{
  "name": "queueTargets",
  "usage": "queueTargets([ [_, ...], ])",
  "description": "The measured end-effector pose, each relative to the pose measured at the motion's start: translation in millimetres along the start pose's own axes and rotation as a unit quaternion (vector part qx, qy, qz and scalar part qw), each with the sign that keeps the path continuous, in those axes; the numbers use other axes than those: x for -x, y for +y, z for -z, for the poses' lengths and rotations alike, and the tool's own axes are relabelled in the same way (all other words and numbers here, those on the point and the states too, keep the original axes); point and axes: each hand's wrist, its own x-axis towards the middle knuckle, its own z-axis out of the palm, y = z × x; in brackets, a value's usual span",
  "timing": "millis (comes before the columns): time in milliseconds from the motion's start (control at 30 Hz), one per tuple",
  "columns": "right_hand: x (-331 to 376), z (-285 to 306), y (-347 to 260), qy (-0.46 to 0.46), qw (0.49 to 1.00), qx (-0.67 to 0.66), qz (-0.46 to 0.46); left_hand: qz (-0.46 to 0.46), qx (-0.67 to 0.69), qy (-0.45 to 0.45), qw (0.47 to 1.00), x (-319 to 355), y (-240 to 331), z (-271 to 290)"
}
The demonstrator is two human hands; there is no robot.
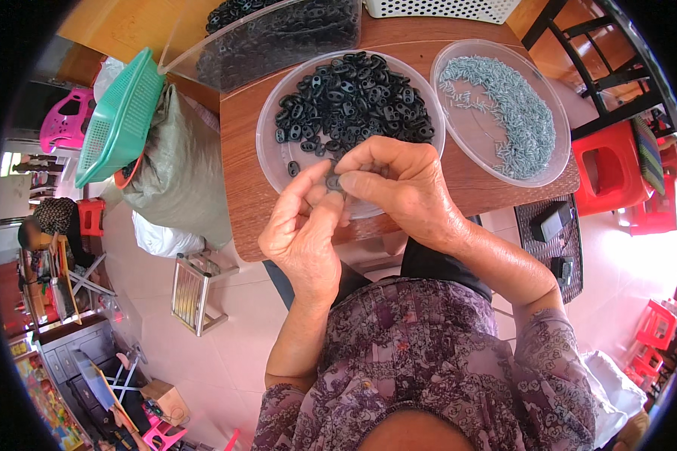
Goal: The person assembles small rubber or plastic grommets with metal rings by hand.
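Over the purple floral blouse [429, 361], the left hand [305, 233] and right hand [402, 184] are pinching one small black piece [332, 183] together at the desk's [241, 150] near edge, seemingly mid-assembly, needing steady fingertip alignment beside the clear dish [274, 161].

pkgs: grey-green sack [174, 161] left of table | white bag [158, 237] below it | labels/screens: none

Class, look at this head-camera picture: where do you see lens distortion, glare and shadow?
Head view: the table edge bows and a black ring rims the frame, typical fisheye; glare whitens the floor at right; the left hand and right hand shade the small dark piece between them; the black pieces stay sharp.
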Motion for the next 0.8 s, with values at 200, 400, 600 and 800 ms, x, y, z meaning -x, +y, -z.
queueTargets([
  [200,3.0,-0.8,-4.7,0.005,1.0,0.017,-0.009,0.002,-0.014,-0.004,1.0,2.2,0.2,-0.2],
  [400,8.0,0.5,-4.7,0.005,1.0,0.023,-0.016,0.037,0.01,-0.017,0.999,2.6,3.0,-0.4],
  [600,12.6,3.0,-0.5,0.003,0.983,0.147,0.108,0.03,0.037,-0.016,0.999,2.9,6.2,-0.8],
  [800,13.3,3.6,4.5,0.01,0.963,0.191,0.192,-0.018,0.025,-0.037,0.999,4.2,-2.6,4.3],
])
